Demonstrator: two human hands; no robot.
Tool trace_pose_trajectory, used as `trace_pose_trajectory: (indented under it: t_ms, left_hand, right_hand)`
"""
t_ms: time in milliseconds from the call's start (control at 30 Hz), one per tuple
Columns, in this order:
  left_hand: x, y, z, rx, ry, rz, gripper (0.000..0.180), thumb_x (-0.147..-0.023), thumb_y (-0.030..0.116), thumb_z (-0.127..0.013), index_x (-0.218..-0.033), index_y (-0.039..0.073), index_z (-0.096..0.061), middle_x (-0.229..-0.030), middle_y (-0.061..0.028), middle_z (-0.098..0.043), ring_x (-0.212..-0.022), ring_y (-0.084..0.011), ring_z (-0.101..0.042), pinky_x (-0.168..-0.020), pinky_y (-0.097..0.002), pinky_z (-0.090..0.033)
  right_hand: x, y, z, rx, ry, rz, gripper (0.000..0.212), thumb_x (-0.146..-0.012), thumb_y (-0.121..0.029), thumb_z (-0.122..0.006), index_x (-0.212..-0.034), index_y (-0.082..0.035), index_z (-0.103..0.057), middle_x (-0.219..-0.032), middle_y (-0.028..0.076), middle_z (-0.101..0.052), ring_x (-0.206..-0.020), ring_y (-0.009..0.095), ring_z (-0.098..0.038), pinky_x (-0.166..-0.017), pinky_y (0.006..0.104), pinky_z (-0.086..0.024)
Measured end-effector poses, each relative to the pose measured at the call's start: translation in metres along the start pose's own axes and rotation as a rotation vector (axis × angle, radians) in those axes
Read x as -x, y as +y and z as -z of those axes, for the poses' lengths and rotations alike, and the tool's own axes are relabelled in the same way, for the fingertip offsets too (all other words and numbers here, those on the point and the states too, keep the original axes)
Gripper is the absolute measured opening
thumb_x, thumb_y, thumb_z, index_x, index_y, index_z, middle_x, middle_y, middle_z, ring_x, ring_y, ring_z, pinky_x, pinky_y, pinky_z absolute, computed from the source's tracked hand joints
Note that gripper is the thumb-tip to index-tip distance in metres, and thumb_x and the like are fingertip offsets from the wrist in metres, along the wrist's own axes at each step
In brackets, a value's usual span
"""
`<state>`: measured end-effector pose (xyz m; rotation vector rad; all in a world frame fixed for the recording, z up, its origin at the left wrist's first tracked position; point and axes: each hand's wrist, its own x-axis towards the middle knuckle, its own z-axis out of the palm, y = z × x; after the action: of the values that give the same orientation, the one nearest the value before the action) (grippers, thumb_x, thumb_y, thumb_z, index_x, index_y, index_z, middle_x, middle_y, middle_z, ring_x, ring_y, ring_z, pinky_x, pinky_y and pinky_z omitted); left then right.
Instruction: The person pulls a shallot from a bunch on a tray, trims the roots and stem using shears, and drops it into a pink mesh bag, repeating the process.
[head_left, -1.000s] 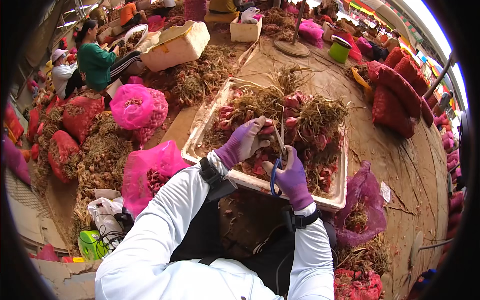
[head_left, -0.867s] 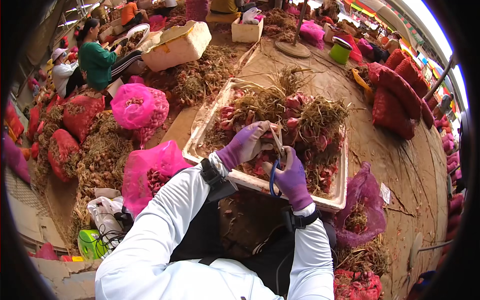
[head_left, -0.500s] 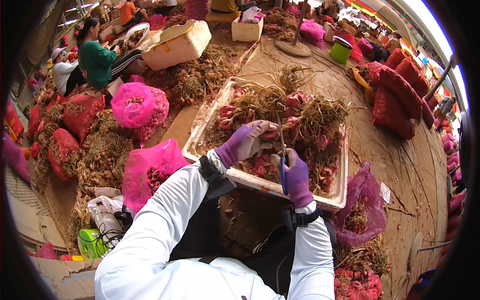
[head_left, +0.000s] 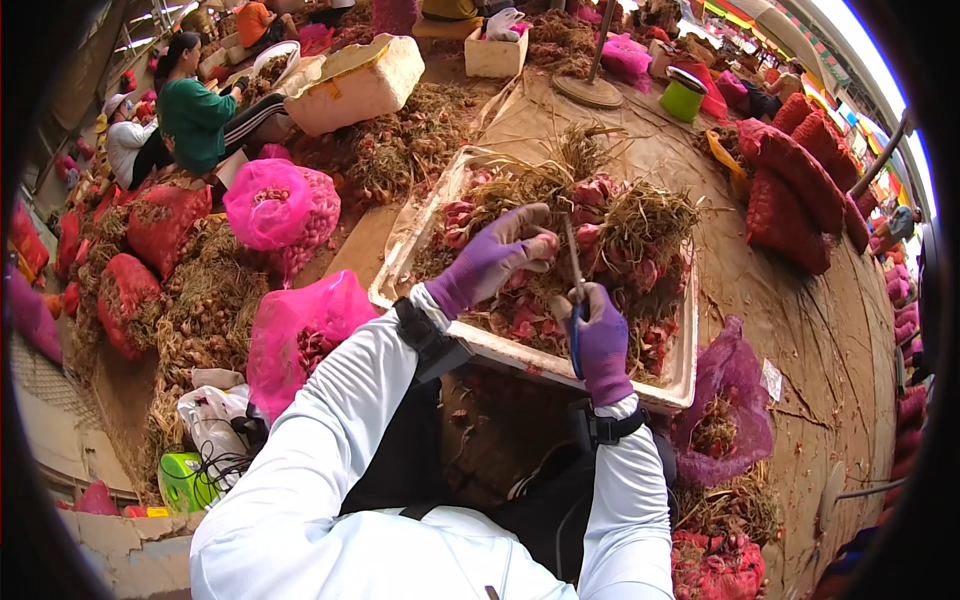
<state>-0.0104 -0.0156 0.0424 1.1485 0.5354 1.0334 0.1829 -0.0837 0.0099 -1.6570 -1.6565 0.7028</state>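
My left hand [head_left: 497, 258], in a purple-and-grey glove, pinches a small pink shallot [head_left: 545, 243] between thumb and fingers above the white foam box [head_left: 520, 364]. In my right hand [head_left: 603, 340], gloved the same way, is a pair of scissors [head_left: 574, 255] with a blue handle; its blades point away from me, just right of the shallot. Whether the blades are open or closed I cannot make out. Below both hands the box holds a heap of pink shallots [head_left: 645, 270] with dry, straw-coloured stems [head_left: 650, 215].
Pink mesh bags [head_left: 300, 335] stand left of the box, a purple mesh bag [head_left: 722, 420] at its right corner. Stemmed shallots [head_left: 215, 310] are piled at far left. Full red sacks [head_left: 790, 205] lie at right. Seated co-workers [head_left: 195, 115] are beside another foam box [head_left: 355, 85].
My left hand has lifted slightly away from the scissors with the shallot, its upper fingers raised. My right hand and the scissors have shifted a little to the right.
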Motion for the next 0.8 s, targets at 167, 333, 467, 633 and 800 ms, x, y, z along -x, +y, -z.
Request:
trace_pose_trajectory:
  t_ms: [167, 333, 467, 633, 800]
  left_hand:
    - [0.025, 0.076, 0.062, -0.174, 0.178, 0.02, 0.036, -0.091, 0.013, -0.061, -0.125, 0.005, -0.053, -0.094, -0.0022, -0.063, -0.09, -0.0111, -0.062, -0.08, -0.0255, -0.051]
    - [0.147, 0.11, 0.182, -0.706, 0.119, 0.73, 0.033, -0.084, 0.021, -0.065, -0.112, 0.004, -0.063, -0.094, -0.0057, -0.067, -0.082, -0.01, -0.062, -0.071, -0.0252, -0.05]
    - [0.233, -0.008, 0.254, -1.432, -0.013, 1.231, 0.036, -0.078, 0.028, -0.069, -0.105, 0.005, -0.068, -0.094, -0.0146, -0.069, -0.091, -0.0251, -0.066, -0.079, -0.0377, -0.052]
    - [0.309, -0.11, 0.279, -1.741, 0.284, 0.822, 0.04, -0.079, 0.033, -0.065, -0.11, 0.007, -0.067, -0.112, -0.0185, -0.065, -0.107, -0.0345, -0.061, -0.094, -0.0433, -0.046]
    - [0.17, 0.044, 0.197, -1.889, -0.03, 0.735, 0.044, -0.089, 0.044, -0.054, -0.11, 0.007, -0.064, -0.11, -0.0169, -0.064, -0.096, -0.0337, -0.062, -0.081, -0.0427, -0.049]
  right_hand:
    - [-0.009, 0.014, 0.008, -0.452, 0.24, 0.221, 0.054, -0.086, -0.027, -0.071, -0.123, 0.0, -0.041, -0.096, 0.011, -0.061, -0.075, 0.015, -0.061, -0.062, 0.026, -0.051]
    - [-0.012, 0.007, 0.002, -0.338, 0.209, 0.259, 0.051, -0.087, -0.025, -0.07, -0.124, -0.002, -0.044, -0.094, 0.01, -0.063, -0.075, 0.015, -0.062, -0.067, 0.0275, -0.051]
    - [-0.002, -0.005, -0.002, -0.341, 0.144, 0.159, 0.044, -0.087, -0.023, -0.07, -0.119, -0.002, -0.049, -0.09, 0.009, -0.065, -0.072, 0.014, -0.062, -0.067, 0.0274, -0.051]
    - [-0.005, -0.019, -0.013, -0.339, 0.079, 0.113, 0.042, -0.087, -0.025, -0.07, -0.117, -0.002, -0.051, -0.088, 0.009, -0.065, -0.071, 0.013, -0.061, -0.067, 0.0274, -0.05]
    - [-0.008, -0.012, -0.008, -0.374, 0.075, 0.072, 0.044, -0.087, -0.03, -0.07, -0.116, -0.002, -0.051, -0.088, 0.009, -0.065, -0.071, 0.013, -0.061, -0.067, 0.0276, -0.05]
